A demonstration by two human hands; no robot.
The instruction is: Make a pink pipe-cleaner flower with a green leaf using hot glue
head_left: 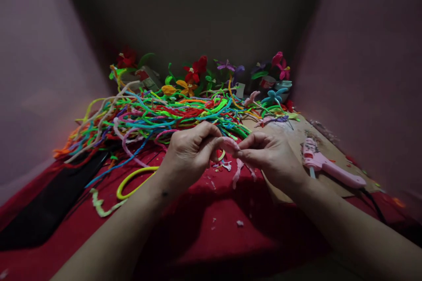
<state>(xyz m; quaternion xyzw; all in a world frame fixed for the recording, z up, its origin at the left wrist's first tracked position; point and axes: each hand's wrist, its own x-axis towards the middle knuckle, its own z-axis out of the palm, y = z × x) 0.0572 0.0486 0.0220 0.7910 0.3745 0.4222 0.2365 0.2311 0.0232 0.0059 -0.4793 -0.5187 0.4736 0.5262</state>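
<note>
Between my two hands is a pink pipe cleaner piece [231, 144], bent into a petal-like loop with loose ends hanging below. My left hand [194, 147] pinches its left end between thumb and fingers. At its right end, my right hand [270, 153] grips it in a thumb-and-finger pinch, close to where the ends dangle. The piece is held above the red cloth [211, 224]. Behind my left hand lies a large tangle of coloured pipe cleaners [178, 112].
A pink glue gun [332, 169] rests on a cardboard sheet [283, 191] at the right. Pipe cleaner flowers [196, 70] stand along the back wall. On the left are a black flat object [49, 202], a yellow-handled thing [128, 182] and a pale green pipe cleaner [99, 204]. Pink fluff dots the cloth.
</note>
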